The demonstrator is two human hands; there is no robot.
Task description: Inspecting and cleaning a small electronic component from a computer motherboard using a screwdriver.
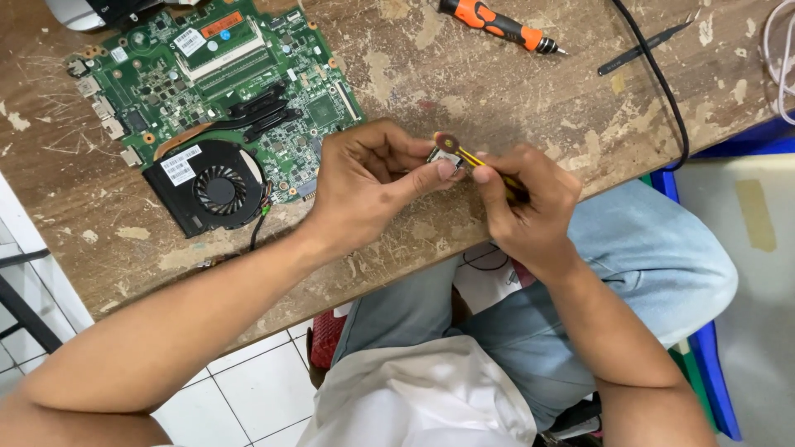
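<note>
My left hand (368,178) pinches a small silvery metal part (445,155) between thumb and fingers, just above the worn wooden table's front edge. My right hand (526,207) grips a thin yellow-handled tool (480,163), whose rounded tip rests against the small part. Both hands meet near the middle of the view. A green laptop motherboard (215,83) with a black cooling fan (211,186) and copper heat pipe lies on the table, to the left of my left hand.
An orange and black screwdriver (497,25) and black tweezers (642,47) lie at the table's far side. A black cable (662,91) runs down the right. My knees in light jeans sit under the table edge (397,273), beside a blue chair.
</note>
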